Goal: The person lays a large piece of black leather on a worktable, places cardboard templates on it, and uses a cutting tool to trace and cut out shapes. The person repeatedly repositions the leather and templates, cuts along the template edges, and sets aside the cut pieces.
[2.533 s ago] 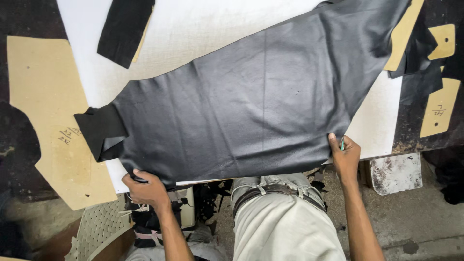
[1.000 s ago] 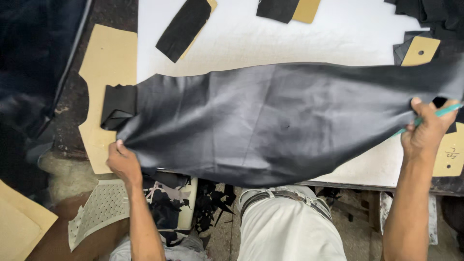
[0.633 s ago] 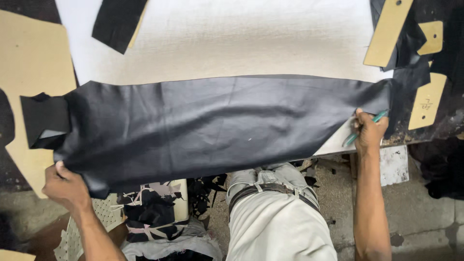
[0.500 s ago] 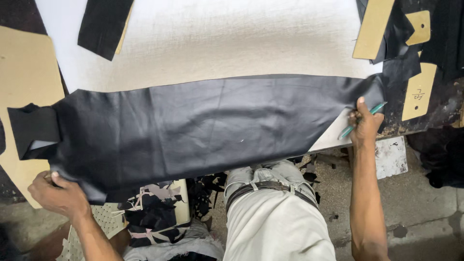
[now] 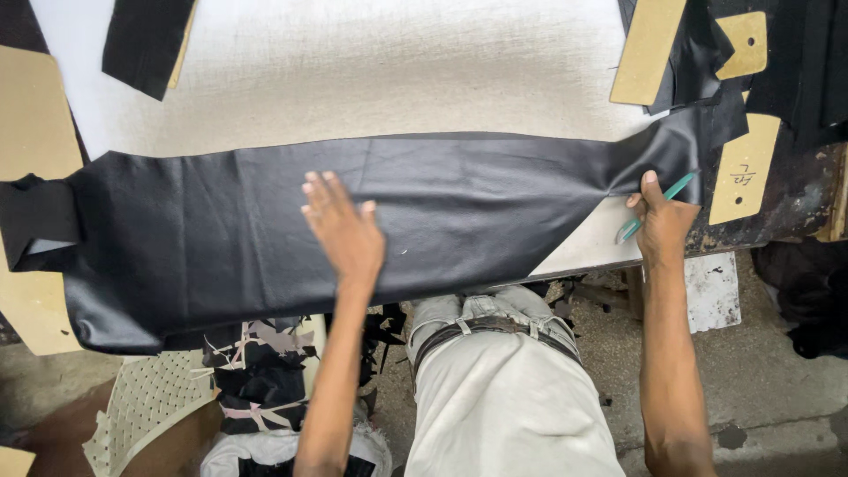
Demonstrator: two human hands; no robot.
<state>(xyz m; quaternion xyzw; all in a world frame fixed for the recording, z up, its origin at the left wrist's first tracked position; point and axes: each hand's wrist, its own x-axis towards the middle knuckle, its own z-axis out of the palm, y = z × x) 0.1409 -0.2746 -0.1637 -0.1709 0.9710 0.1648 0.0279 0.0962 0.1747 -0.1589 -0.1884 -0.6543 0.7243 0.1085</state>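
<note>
A large black leather sheet (image 5: 230, 221) lies folded along the near edge of a white cutting board (image 5: 371, 79), its lower edge hanging over the table front. My left hand (image 5: 340, 225) rests flat on the middle of the sheet, fingers spread. My right hand (image 5: 661, 221) pinches the sheet's right end between thumb and fingers and also holds a green pen-like tool (image 5: 654, 208). The sheet's left end bunches into a dark flap (image 5: 35, 216).
Tan cardboard patterns lie at the right (image 5: 744, 168), at the top right (image 5: 649, 49) and at the left (image 5: 31, 115). A black leather piece (image 5: 146, 40) sits top left. Scraps fill a bin (image 5: 256, 380) below the table, beside a perforated white sheet (image 5: 146, 402).
My left hand let go of the sheet's left edge and moved right onto its middle, lying flat. The sheet now lies folded flatter along the board's near edge. My right hand still grips the right end.
</note>
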